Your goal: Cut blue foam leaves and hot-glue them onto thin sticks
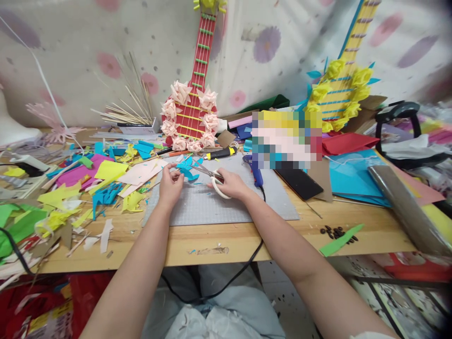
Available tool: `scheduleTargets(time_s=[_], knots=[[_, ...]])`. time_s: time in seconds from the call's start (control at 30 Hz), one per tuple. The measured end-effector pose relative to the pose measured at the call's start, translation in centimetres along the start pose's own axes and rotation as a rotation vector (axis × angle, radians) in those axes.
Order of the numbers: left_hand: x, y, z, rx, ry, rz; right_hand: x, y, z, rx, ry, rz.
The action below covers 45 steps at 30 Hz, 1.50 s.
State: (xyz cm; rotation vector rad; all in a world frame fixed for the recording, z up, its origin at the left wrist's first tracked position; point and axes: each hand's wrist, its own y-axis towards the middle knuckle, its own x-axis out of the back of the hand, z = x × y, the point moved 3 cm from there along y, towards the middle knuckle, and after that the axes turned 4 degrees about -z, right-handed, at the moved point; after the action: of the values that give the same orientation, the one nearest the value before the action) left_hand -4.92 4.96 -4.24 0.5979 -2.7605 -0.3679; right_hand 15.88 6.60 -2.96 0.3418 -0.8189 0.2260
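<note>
My left hand (170,182) is closed in a pinch, its fingertips at the edge of a cut piece of blue paper (188,168). In my right hand (231,183) is a pair of white-handled scissors (219,188), its blades pointing left toward the blue paper. Both hands are over a grey cutting mat (212,212). Small blue scraps lie around the blades. Just behind the hands rests a yellow and black utility knife (221,153). To the right of my right hand lies a blue glue gun (254,170) with a black cord.
Paper scraps (106,188) cover the table's left side. A red paper guitar (192,117) with pink roses and a yellow paper guitar (339,99) stand at the back. Right of the mat are a black phone (300,179), blue sheets (356,176) and dark beads (335,231).
</note>
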Motion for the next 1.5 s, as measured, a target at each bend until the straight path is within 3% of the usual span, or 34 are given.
scheduleTargets(time_s=[0.3, 0.47, 0.67, 0.97, 1.5], knots=[[-2.1, -1.1, -0.8, 0.041, -0.198, 0.136, -0.5, -0.5, 1.4, 0.106, -0.07, 0.084], [-2.1, -1.1, -0.7, 0.11, -0.252, 0.142, -0.7, -0.7, 1.5, 0.104, -0.087, 0.099], [-2.0, -1.2, -1.0, 0.066, -0.254, 0.188, -0.5, -0.9, 1.2, 0.078, -0.152, 0.117], [-2.0, -1.0, -0.7, 0.027, -0.313, 0.171, -0.3, -0.9, 1.1, 0.045, -0.268, 0.157], [-1.8, -1.2, -1.1, 0.057, -0.31, 0.138, -0.3, -0.8, 1.1, 0.039, -0.282, 0.132]])
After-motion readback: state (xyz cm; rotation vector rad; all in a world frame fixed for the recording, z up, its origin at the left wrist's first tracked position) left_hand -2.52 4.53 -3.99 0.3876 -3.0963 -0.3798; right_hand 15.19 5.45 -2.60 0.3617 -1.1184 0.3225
